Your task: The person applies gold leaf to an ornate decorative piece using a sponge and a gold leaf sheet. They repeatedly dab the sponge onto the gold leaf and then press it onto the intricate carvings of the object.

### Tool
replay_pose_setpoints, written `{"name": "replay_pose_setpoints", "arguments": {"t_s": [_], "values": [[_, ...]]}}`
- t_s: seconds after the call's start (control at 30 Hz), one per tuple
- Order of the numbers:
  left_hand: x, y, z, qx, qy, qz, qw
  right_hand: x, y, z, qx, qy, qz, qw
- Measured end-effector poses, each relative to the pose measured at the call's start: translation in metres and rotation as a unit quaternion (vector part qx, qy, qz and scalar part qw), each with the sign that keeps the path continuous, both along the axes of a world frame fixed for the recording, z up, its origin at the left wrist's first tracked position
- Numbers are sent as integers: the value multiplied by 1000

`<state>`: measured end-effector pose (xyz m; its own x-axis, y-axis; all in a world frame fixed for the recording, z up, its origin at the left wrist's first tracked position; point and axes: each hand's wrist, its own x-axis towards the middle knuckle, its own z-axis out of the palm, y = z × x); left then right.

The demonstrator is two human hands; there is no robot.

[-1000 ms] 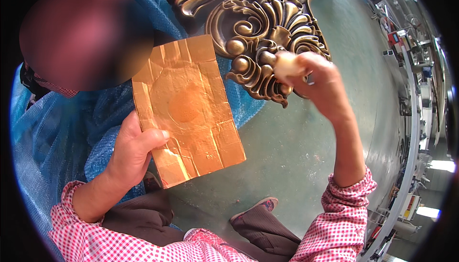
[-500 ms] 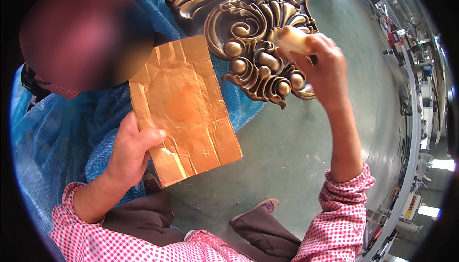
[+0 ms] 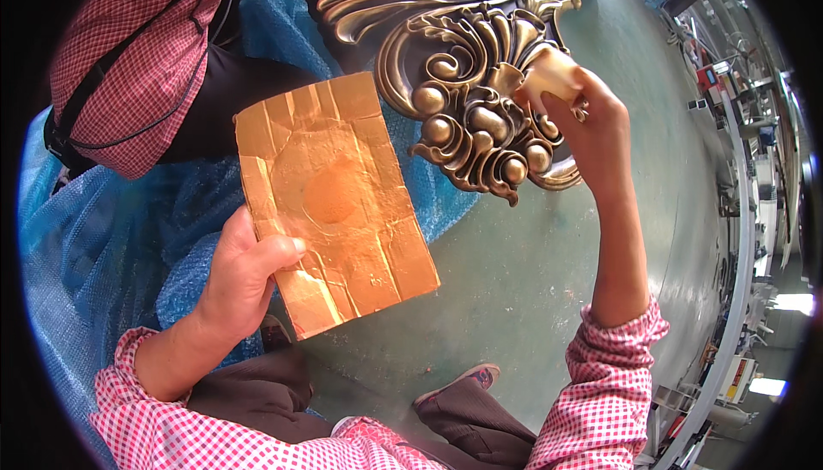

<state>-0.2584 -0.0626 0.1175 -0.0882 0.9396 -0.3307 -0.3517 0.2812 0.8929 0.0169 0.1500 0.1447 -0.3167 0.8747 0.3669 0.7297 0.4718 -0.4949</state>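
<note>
My left hand [image 3: 244, 277] grips the lower left edge of a creased, gold-coated piece of cardboard [image 3: 369, 204], thumb on top. A round, darker orange-gold smear [image 3: 330, 191] lies at the middle of its face. My right hand [image 3: 591, 119] pinches a pale cream pad [image 3: 551, 74], sponge-like in look, against the right side of an ornate carved piece [image 3: 489, 123]. That piece has scrolls, leaves and round knobs, bronze-gold on the raised parts and dark in the grooves. My fingers hide part of the pad and the carving beneath it.
Blue bubble wrap [image 3: 103, 239] spreads on the left and under the carving. Another person in a red checked shirt [image 3: 141, 59] is close at the upper left. Grey-green floor [image 3: 480, 299] lies below the carving. Metal racks and equipment [image 3: 729, 119] line the far right.
My right hand, with the pad, has shifted slightly right and down along the carving. The other person's torso has come into plainer sight. The cardboard stays nearly in place.
</note>
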Motion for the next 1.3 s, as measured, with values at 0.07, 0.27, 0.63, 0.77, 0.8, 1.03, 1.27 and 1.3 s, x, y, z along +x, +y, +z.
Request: {"name": "replay_pose_setpoints", "arguments": {"t_s": [0.07,0.27,0.63,0.77,0.8,1.03,1.27,1.3], "values": [[-4,-4,-1,-9,-3,5,1000,-6,-17,2,-209,294,122,925],[8,3,-5,8,-47,31,998,27,-88,-18,-411,418,161,794],[95,46,-10,44,-117,-55,991,8,-215,-70,-687,546,175,446],[115,40,-22,43,-120,-56,990,-8,-228,-68,-691,603,126,378],[119,38,-25,46,-120,-59,990,-9,-228,-68,-682,618,126,370],[127,32,-30,14,-174,-60,983,1,-220,-66,-705,478,113,511],[127,32,-27,56,-107,-89,989,31,-224,9,-21,18,298,954],[126,30,-28,59,-113,-91,988,19,-216,14,24,-7,271,962]]}}
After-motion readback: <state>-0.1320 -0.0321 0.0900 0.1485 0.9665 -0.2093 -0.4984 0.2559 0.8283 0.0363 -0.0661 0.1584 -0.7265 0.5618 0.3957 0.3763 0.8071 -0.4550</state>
